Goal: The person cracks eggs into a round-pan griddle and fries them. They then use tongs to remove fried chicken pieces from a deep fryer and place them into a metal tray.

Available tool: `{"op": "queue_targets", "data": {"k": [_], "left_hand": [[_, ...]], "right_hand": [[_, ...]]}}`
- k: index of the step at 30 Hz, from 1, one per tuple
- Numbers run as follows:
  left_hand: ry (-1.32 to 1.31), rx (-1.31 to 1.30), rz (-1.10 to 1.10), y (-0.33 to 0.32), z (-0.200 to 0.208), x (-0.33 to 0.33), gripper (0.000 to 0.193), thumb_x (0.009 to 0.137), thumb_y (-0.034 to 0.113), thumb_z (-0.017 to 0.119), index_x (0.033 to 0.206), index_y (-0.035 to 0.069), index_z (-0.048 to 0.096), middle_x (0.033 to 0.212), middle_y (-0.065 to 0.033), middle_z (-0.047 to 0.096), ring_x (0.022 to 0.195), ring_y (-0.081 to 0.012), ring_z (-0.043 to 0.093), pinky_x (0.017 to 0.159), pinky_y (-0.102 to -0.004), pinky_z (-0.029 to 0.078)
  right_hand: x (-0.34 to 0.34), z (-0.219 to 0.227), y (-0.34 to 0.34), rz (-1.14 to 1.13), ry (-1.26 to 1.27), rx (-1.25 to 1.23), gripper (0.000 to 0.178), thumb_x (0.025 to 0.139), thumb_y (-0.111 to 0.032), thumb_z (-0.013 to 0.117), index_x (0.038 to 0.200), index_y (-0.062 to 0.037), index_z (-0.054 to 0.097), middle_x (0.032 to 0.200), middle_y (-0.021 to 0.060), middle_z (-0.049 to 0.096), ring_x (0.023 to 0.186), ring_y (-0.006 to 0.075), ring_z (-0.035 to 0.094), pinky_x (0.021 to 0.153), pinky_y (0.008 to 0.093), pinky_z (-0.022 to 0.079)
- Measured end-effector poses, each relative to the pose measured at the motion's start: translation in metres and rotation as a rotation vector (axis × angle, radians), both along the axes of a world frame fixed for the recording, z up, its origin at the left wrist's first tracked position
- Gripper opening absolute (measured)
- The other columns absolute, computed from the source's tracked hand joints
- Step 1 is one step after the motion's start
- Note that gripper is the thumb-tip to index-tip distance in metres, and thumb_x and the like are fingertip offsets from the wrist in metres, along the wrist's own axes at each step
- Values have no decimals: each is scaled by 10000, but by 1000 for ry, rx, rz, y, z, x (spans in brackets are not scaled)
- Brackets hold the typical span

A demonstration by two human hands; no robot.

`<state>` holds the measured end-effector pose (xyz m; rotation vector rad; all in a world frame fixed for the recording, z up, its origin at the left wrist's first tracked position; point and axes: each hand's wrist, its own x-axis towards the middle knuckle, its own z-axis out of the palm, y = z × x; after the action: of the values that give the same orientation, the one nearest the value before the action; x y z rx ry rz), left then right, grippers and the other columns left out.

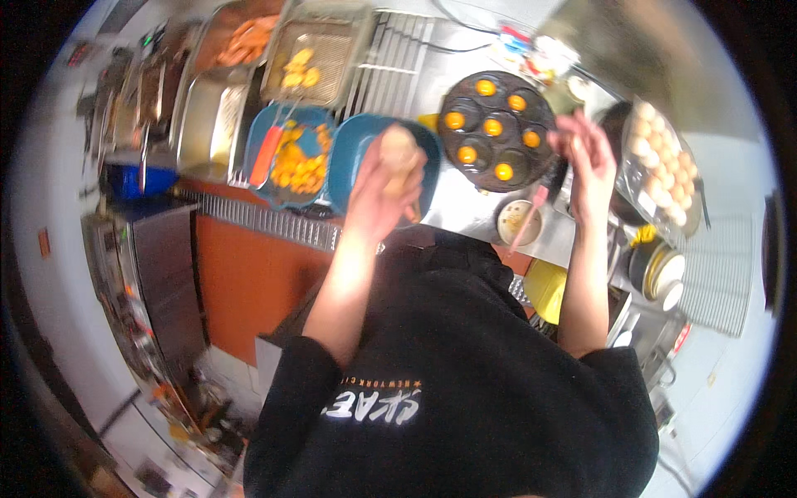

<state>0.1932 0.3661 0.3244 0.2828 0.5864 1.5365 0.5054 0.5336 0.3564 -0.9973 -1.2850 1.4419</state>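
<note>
Over a blue tub (339, 170), my left hand (378, 199) is curled round a pale brown, egg-shaped thing (398, 148); motion smears both, so I cannot tell if it is whole. To the right lies a round dark pan (477, 178) with rounded hollows. Several of them hold a raw egg with an orange yolk (493, 128). Just off the pan's right edge my right hand (588, 158) is raised, its blurred fingers loosely apart, with nothing visible in them. Many pale brown eggs (664, 166) fill a tray farther right.
A second blue tub (257, 195) holds orange-yellow pieces and an orange-handled tool (266, 156). Metal trays (320, 50) stand behind it. By the pan's near edge are a small bowl (519, 222) and a brush-like tool with a pink head (540, 197). Jars (664, 278) stand right.
</note>
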Motion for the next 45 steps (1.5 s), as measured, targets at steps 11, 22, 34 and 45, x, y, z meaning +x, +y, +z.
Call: {"op": "queue_targets", "data": {"k": [11,22,34,45], "left_hand": [[428,-772,422,-293,-158,-198,614,1031,251,716,1536,37,439,1092,-73,732,782,-85,623,618,-206,497],[284,-219,-23,-202,-15,-57,710,1127,598,305,1581,57,371,1271,-133,660,1219,-244,632,1002,-398,532],[864,-209,-63,-81,49,41,173,1099,148,565,1200,29,639,1285,-136,662,1070,-201,693,926,-322,541],[1212,-1077,322,-363,-104,-146,158,888,124,772,972,25,682,881,-132,731,865,-242,732,824,-371,570]], "right_hand": [[-149,-28,-270,434,-141,-287,299,1062,-109,634,1327,29,635,1142,132,738,937,153,705,872,300,578],[-192,10,-267,762,-479,406,568,839,-286,828,1307,-46,613,1243,158,669,1163,378,654,1029,483,519],[139,46,-27,-748,-983,442,348,837,-295,864,999,-16,734,1072,175,740,987,280,721,847,400,580],[155,34,1,-657,-1526,610,473,1008,-412,694,1208,15,731,1157,204,756,999,336,726,888,435,572]]}}
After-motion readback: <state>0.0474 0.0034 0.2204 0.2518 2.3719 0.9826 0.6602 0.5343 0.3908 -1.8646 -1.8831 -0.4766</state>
